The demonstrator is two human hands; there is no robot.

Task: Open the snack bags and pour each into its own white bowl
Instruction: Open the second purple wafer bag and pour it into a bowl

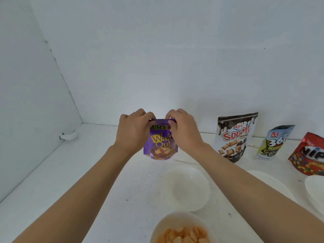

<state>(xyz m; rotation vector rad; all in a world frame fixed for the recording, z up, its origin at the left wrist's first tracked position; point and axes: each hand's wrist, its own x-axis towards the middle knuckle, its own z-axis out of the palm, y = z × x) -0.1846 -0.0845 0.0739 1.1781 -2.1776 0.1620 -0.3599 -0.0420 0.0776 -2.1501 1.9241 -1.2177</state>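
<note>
The left hand and right hand pinch the top seal of the purple snack bag, fingers curled over it side by side. The bag is upright near the middle of the bench's back edge. An empty white bowl lies in front of it, and a bowl of orange snacks sits at the near edge.

A white tabletop runs back to a plain white rear wall and a white side wall on the left. The seam between the walls is dotted with dark marks. Near the left corner lies a small curved white fitting – its kind is unclear. Dark specks and a thin dark line mark the tabletop.
</note>
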